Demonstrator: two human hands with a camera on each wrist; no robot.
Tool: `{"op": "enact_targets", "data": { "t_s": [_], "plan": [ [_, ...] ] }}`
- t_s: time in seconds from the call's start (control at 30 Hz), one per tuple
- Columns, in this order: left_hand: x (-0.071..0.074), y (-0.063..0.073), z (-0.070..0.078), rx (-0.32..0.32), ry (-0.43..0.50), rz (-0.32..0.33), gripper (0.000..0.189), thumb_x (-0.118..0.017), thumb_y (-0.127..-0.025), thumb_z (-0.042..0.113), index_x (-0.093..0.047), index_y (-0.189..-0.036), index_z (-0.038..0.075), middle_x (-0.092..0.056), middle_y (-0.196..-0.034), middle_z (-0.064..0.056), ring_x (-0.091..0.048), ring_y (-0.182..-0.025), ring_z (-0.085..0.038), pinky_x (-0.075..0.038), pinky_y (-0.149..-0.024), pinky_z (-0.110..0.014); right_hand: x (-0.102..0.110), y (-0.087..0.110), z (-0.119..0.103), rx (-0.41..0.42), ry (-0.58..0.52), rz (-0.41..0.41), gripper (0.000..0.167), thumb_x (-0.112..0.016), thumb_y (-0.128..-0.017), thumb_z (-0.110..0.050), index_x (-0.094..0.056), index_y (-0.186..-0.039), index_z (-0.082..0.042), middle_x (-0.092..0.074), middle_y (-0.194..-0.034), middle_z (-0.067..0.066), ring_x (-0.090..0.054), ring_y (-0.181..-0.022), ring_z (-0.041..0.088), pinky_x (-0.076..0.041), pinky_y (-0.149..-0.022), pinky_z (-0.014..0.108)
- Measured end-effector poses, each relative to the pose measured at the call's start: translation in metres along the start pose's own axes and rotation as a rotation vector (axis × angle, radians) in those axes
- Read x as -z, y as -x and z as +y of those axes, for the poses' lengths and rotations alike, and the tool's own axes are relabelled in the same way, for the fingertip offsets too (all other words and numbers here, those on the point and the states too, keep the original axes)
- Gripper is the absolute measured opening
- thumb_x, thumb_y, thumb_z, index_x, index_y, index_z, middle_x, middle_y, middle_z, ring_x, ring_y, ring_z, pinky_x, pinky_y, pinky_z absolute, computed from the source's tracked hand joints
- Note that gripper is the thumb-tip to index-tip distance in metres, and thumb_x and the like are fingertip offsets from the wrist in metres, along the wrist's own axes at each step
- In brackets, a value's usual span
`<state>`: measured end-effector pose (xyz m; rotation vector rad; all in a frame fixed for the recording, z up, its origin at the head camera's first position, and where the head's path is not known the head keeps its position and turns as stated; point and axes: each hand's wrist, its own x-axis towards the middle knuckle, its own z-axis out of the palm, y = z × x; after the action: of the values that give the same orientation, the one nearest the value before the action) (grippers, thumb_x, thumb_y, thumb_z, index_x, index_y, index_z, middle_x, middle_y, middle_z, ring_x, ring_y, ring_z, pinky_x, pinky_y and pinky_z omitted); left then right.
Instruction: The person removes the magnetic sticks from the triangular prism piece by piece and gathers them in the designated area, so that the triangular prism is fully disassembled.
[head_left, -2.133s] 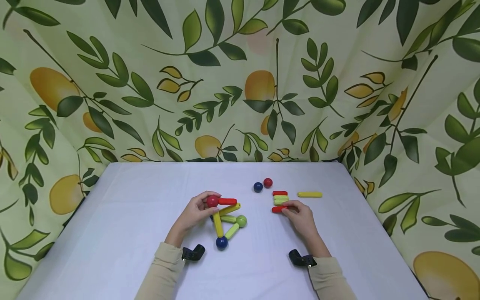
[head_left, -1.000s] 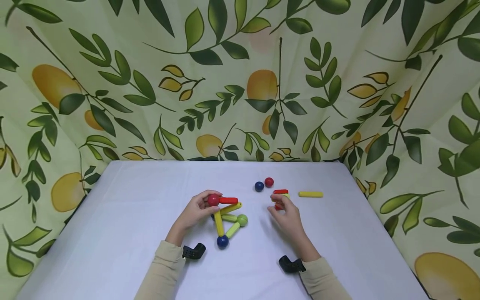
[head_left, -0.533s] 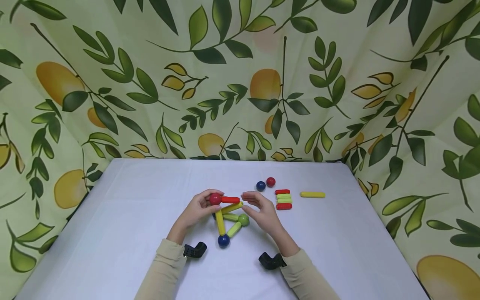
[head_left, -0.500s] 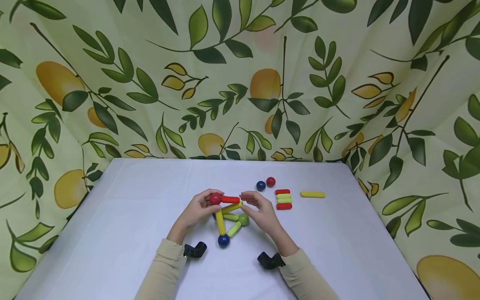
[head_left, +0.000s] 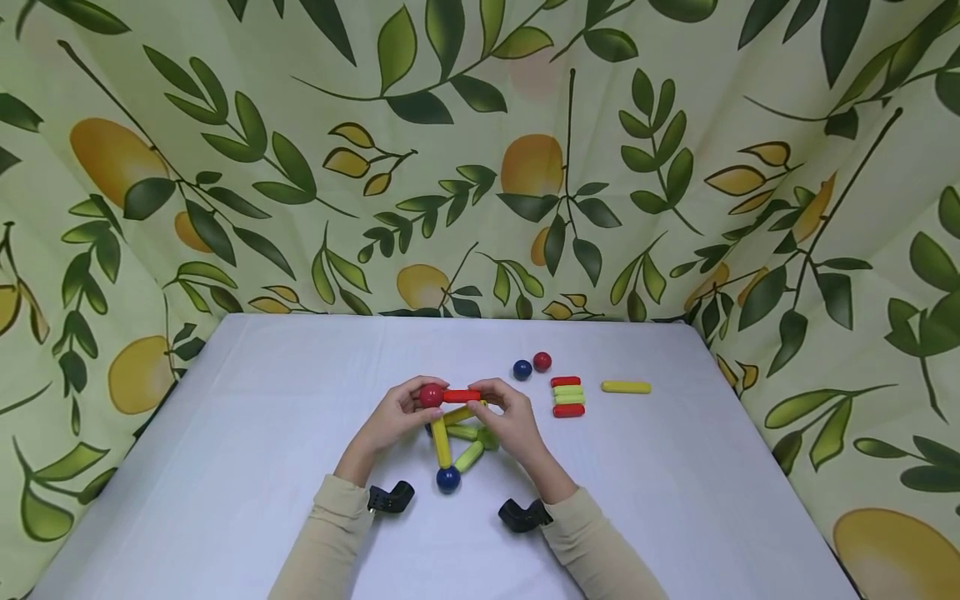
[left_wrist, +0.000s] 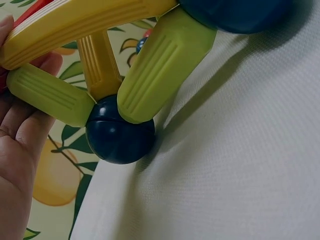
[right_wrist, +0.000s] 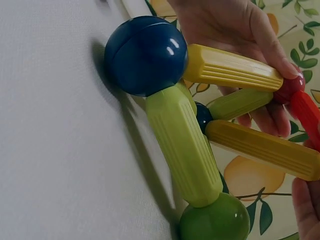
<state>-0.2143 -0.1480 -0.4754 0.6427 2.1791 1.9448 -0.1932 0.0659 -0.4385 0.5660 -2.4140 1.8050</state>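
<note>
My left hand (head_left: 388,422) grips a red ball (head_left: 431,396) at the top of a magnetic ball-and-rod frame. From that ball a red rod (head_left: 459,396) points right, and my right hand (head_left: 519,427) pinches its free end. The end of a slanting yellow rod (right_wrist: 262,147) lies close by my right fingertips. Another yellow rod (head_left: 441,443) runs from the red ball down to a dark blue ball (head_left: 447,480) on the table. Light green rods (head_left: 469,457) form the base, with a green ball (right_wrist: 215,220) at one corner and a second blue ball (right_wrist: 203,117) behind.
Behind the right hand lie a loose blue ball (head_left: 522,370) and a red ball (head_left: 542,362). To their right is a row of short red rods (head_left: 568,411) and light green rods (head_left: 568,399), then a long yellow rod (head_left: 626,387). A leaf-patterned cloth (head_left: 450,208) hangs beyond the table.
My right hand has left the row of short rods, moved left with fingers parted, and now pinches the end of the red rod on the frame. The left hand keeps its grip.
</note>
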Motion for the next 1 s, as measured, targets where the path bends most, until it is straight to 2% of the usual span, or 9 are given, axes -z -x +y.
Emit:
{"op": "enact_targets", "data": {
  "t_s": [0.27, 0.47, 0.57, 0.67, 0.8, 1.0],
  "plan": [
    [-0.001, 0.0, 0.0, -0.006, 0.004, -0.008, 0.04, -0.065, -0.087, 0.005, -0.053, -0.125, 0.0, -0.056, -0.123, -0.025, -0.053, -0.107, -0.05, -0.05, -0.088, -0.017, -0.006, 0.003, -0.001, 0.044, 0.011, 0.139, 0.023, -0.068, -0.085, -0.005, -0.064, -0.105, 0.006, -0.07, -0.101, 0.016, -0.065, -0.096, 0.029, -0.053, -0.09, 0.046],
    [-0.002, -0.001, -0.004, 0.0, 0.001, -0.004, 0.039, -0.063, -0.088, 0.001, -0.052, -0.126, 0.0, -0.057, -0.123, -0.024, -0.055, -0.11, -0.046, -0.049, -0.089, -0.016, -0.009, 0.004, -0.001, 0.053, 0.021, 0.199, 0.022, -0.069, -0.084, -0.003, -0.065, -0.103, 0.006, -0.07, -0.098, 0.019, -0.067, -0.091, 0.032, -0.054, -0.087, 0.047],
    [-0.003, -0.002, -0.005, -0.01, 0.019, -0.018, 0.04, -0.062, -0.088, -0.001, -0.05, -0.126, -0.005, -0.059, -0.123, -0.024, -0.056, -0.113, -0.043, -0.049, -0.092, -0.017, -0.005, 0.004, -0.001, 0.016, 0.0, 0.246, 0.023, -0.069, -0.084, -0.003, -0.063, -0.105, 0.007, -0.068, -0.101, 0.019, -0.066, -0.094, 0.032, -0.054, -0.088, 0.043],
    [-0.004, -0.002, -0.005, -0.018, 0.049, -0.039, 0.043, -0.062, -0.088, -0.001, -0.046, -0.127, -0.01, -0.06, -0.124, -0.024, -0.054, -0.116, -0.043, -0.049, -0.093, -0.018, 0.004, 0.004, 0.001, -0.048, -0.043, 0.283, 0.025, -0.068, -0.085, -0.003, -0.063, -0.107, 0.006, -0.066, -0.104, 0.019, -0.065, -0.096, 0.03, -0.055, -0.087, 0.032],
    [-0.004, -0.002, -0.005, -0.016, 0.058, -0.052, 0.046, -0.064, -0.088, 0.004, -0.045, -0.127, -0.012, -0.06, -0.124, -0.025, -0.052, -0.116, -0.047, -0.05, -0.092, -0.019, 0.02, 0.006, 0.007, -0.115, -0.074, 0.265, 0.027, -0.068, -0.085, -0.002, -0.063, -0.11, 0.006, -0.066, -0.109, 0.019, -0.064, -0.097, 0.028, -0.053, -0.082, 0.018],
    [-0.001, -0.001, -0.003, 0.0, 0.045, -0.034, 0.047, -0.065, -0.087, 0.004, -0.047, -0.128, -0.009, -0.06, -0.124, -0.023, -0.052, -0.117, -0.046, -0.05, -0.092, -0.018, 0.043, 0.011, 0.038, -0.166, -0.058, 0.256, 0.03, -0.07, -0.083, -0.003, -0.064, -0.111, 0.004, -0.066, -0.111, 0.019, -0.064, -0.097, 0.026, -0.053, -0.079, 0.014]
  ]
}}
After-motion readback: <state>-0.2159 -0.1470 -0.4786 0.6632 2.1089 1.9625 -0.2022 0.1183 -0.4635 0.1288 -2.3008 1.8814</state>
